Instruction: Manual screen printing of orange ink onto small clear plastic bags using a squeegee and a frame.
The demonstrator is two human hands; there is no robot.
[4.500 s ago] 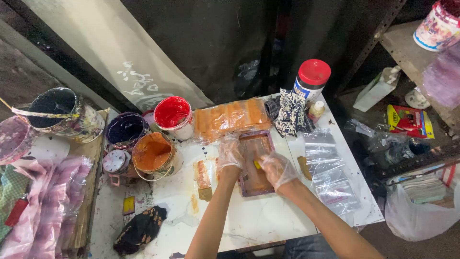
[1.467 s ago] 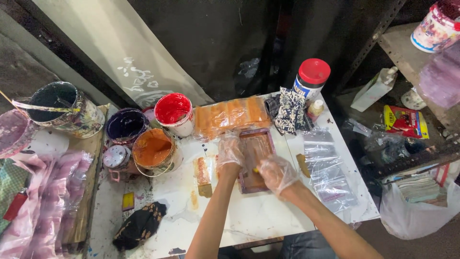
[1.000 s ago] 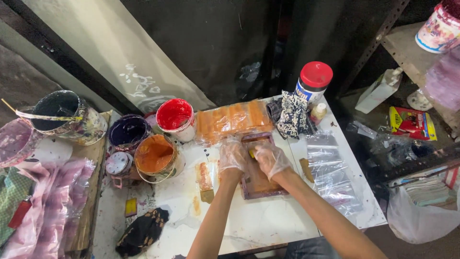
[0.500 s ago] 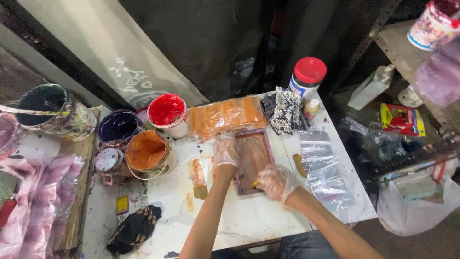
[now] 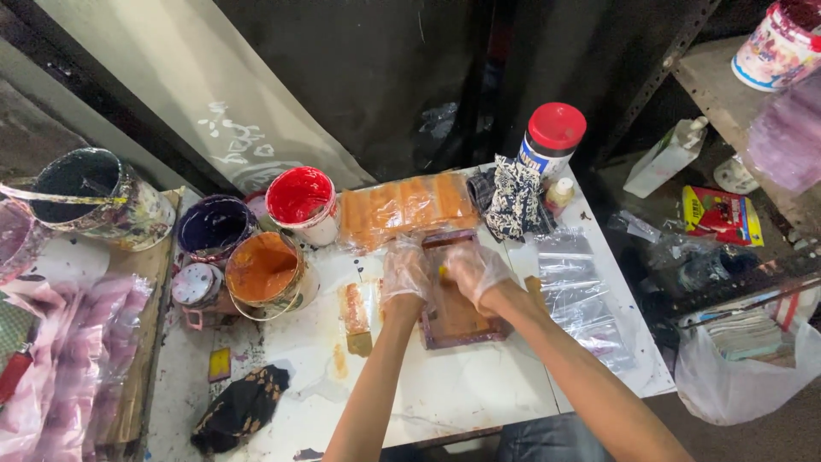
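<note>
Holding orange and red paint, tubs (image 5: 265, 272) (image 5: 301, 198) flank seemingly gloved hands (image 5: 404, 272) (image 5: 475, 270).

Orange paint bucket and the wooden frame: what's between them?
Head view: an orange-stained scraper lies on the white table between the orange paint bucket and the wooden frame.

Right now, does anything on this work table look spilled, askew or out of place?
Orange paint is smeared across the white table beside the scraper, left of the small printing frame under both gloved hands. A black rag lies crumpled near the front edge.
</note>
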